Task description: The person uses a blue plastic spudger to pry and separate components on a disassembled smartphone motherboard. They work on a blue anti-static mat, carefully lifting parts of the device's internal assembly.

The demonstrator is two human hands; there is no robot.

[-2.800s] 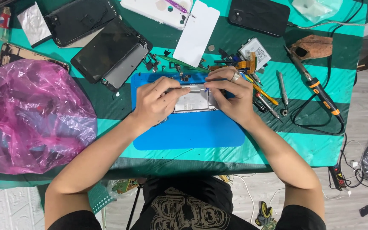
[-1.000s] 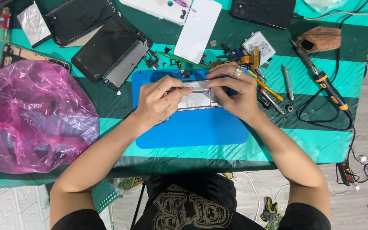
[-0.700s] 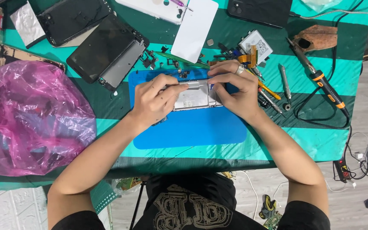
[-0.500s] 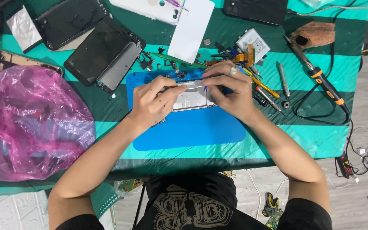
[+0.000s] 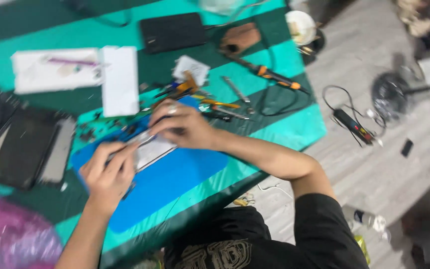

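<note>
Work piece: flat silver-grey opened handset body [image 5: 150, 148], lying on the blue rubber work mat [image 5: 175, 184], near its upper left part.
Left hand [image 5: 108, 174]: fingers curled shut on a thin dark tool, its tip at the left end of the handset body; blur hides the exact grip.
Right hand [image 5: 182, 127]: fingers bent over and pressing the upper right end of the handset body, a ring on one finger; it steadies the piece and does not lift it.
Progress, as judged: the handset body lies open, with tiny dark parts scattered beside the mat, so the opening looks done; fine work inside is in hand; no cover is back on.
Bench: green and teal striped cloth bench [image 5: 284, 124].
Beside the mat, left: two dark flat screen panels [image 5: 31, 149], just beside each other.
Beyond the mat: white rectangular card [image 5: 120, 79]; black rectangular device [image 5: 172, 32]; a clutter of small hand tools [image 5: 215, 102], close to the right hand.
Far right of bench: orange-and-black handled iron with cord [image 5: 269, 74].
Near left corner: pink crumpled plastic bag [image 5: 11, 244].
Obstruction: the tool clutter crowds the right hand's side; the picture is motion-blurred.
</note>
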